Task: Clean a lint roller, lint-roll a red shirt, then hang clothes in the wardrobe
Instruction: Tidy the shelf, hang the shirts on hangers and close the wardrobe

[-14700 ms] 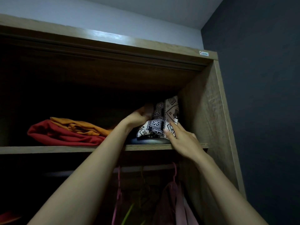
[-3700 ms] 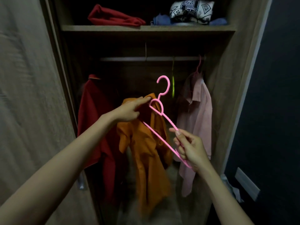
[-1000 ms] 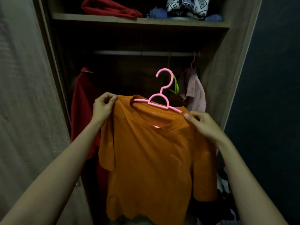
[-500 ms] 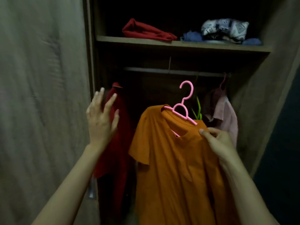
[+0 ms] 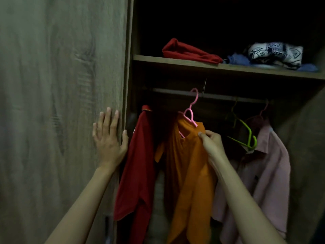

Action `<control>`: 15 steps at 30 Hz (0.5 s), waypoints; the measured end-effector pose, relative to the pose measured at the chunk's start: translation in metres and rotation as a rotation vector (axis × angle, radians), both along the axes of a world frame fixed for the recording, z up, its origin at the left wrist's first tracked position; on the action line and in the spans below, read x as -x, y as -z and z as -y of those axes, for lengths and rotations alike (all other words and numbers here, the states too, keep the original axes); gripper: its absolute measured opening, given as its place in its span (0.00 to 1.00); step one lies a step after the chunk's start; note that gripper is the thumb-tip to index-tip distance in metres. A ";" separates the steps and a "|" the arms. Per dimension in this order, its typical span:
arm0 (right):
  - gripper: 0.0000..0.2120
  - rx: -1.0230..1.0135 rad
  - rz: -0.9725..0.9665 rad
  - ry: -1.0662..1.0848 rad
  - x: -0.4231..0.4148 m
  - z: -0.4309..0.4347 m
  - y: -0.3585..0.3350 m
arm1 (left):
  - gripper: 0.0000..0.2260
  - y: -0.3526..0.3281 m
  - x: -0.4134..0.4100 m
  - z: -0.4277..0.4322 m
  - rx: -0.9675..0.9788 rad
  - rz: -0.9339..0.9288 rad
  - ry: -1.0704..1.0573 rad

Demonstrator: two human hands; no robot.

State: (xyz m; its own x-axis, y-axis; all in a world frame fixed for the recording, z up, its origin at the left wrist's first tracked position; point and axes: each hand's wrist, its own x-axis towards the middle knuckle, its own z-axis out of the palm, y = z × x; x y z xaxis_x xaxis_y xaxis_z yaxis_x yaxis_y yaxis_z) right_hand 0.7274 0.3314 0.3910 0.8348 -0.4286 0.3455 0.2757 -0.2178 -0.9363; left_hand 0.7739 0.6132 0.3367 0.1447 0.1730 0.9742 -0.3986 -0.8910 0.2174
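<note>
An orange T-shirt (image 5: 188,173) hangs on a pink hanger (image 5: 190,111), whose hook is up at the wardrobe rail (image 5: 219,96). My right hand (image 5: 212,143) pinches the shirt's shoulder near the collar, over the hanger arm. My left hand (image 5: 110,138) lies flat with spread fingers on the edge of the wooden wardrobe door (image 5: 61,103). A red shirt (image 5: 139,164) hangs on the rail just left of the orange one. No lint roller is in view.
A pink shirt (image 5: 265,164) hangs at the right, with an empty green hanger (image 5: 246,134) beside it. On the shelf (image 5: 211,66) above lie a folded red garment (image 5: 188,52), blue cloth (image 5: 237,59) and a black-and-white patterned bundle (image 5: 274,53).
My left hand let go of the orange shirt and moved left onto the door edge. My right hand lifted the shirt and hanger up into the wardrobe, the hook reaching the rail.
</note>
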 end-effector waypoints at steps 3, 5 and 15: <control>0.08 -0.035 -0.013 0.032 -0.033 -0.011 -0.021 | 0.28 0.003 -0.003 -0.001 0.000 0.036 0.007; 0.09 -0.036 -0.012 0.049 -0.055 -0.016 -0.034 | 0.28 0.003 -0.005 -0.001 0.002 0.061 -0.002; 0.09 0.008 -0.106 0.157 -0.118 -0.024 -0.024 | 0.26 0.004 -0.004 -0.003 0.012 0.073 0.017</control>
